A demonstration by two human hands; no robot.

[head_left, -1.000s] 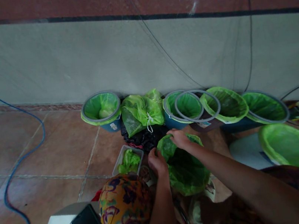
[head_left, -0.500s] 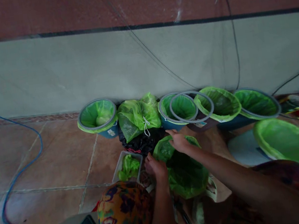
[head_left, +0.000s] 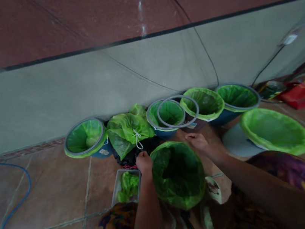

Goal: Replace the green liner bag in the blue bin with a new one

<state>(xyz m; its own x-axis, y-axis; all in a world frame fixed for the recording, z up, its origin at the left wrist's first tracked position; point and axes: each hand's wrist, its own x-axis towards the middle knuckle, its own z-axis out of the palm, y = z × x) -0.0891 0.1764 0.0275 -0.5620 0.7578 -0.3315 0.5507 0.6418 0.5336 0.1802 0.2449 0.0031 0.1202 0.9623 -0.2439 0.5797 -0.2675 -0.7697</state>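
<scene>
Between my knees stands a bin lined with a thin green plastic bag [head_left: 179, 196]; the bag is folded outward over its rim. My left hand [head_left: 144, 162] is closed beside the upper left of that rim. My right hand [head_left: 198, 143] has its fingers pressed together just off the upper right of the rim. Whether either hand pinches the bag's edge cannot be made out. Left of the bin, a pale plastic tray [head_left: 116, 192] holds crumpled green bags [head_left: 128, 185]. A loose grey ring [head_left: 197, 109] rests across bins behind.
Along the wall stand several green-lined bins, including a grey-rimmed one [head_left: 105, 146] at left. A tied green bag [head_left: 127, 127] sits on black plastic. A pale lined bin [head_left: 238, 140] leans at right, near a red dustpan [head_left: 301, 94]. A blue hose [head_left: 28, 182] crosses the tiles.
My right hand has moved from over the bin's far rim to outside its right side. My left hand has moved up along the left side. The view has shifted right and tilted.
</scene>
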